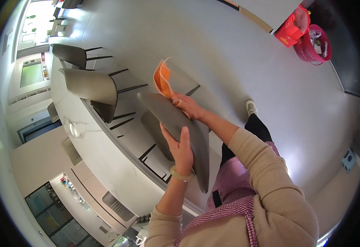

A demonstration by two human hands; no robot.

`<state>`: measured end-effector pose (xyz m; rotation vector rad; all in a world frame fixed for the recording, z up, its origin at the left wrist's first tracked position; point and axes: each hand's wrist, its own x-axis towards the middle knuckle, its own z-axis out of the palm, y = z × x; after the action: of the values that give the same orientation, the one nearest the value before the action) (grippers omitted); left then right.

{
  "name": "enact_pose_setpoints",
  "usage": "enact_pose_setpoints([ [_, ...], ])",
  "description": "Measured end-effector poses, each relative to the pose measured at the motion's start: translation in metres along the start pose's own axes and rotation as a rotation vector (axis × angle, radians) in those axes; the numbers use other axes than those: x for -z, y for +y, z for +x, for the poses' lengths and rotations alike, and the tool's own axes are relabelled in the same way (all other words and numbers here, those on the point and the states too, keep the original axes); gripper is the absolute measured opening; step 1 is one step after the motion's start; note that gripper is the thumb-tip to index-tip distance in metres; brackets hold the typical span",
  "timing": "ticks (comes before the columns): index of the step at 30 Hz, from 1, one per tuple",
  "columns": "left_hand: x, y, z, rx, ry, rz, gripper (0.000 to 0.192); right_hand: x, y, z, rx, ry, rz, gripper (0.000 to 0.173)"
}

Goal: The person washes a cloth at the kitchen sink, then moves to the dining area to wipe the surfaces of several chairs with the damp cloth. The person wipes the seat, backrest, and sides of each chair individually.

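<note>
A grey dining chair with dark thin legs stands before me, its backrest rim slanting below my arms. My left hand, with a pale bangle on the wrist, grips the backrest's edge, thumb on one face and fingers towards the other. My right hand holds an orange cloth with a pale edge against the far side of the same backrest. Part of the cloth stands up loosely beyond the fingers. The fingertips of my right hand are partly hidden by the cloth.
A long marble-patterned table curves along the left, with more grey chairs beside it. At the upper right a red bag and a pink basket stand on the floor. A light blue object lies at the far right.
</note>
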<state>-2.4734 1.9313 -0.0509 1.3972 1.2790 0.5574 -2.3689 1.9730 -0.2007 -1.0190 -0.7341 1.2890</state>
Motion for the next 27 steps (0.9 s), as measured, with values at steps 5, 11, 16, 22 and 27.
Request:
enact_pose_setpoints([
  [5,0.000,-0.004,0.002,0.070,-0.036,-0.141,0.079,0.000,0.158,-0.077,-0.214,0.383,-0.024,0.054],
  [11,0.009,-0.008,-0.001,0.081,-0.030,-0.138,0.079,-0.045,0.038,-0.146,-0.151,0.302,0.097,0.045],
  [16,-0.002,0.009,-0.007,0.231,-0.035,-0.097,0.073,-0.014,-0.042,-0.008,0.501,0.069,-0.172,0.039],
  [22,-0.018,0.022,-0.014,0.270,0.095,0.030,0.077,0.016,0.144,0.120,0.109,-0.392,-0.283,0.038],
  [27,-0.003,0.005,-0.015,0.266,0.057,0.028,0.080,0.055,0.298,0.038,-0.209,0.033,-0.508,0.032],
])
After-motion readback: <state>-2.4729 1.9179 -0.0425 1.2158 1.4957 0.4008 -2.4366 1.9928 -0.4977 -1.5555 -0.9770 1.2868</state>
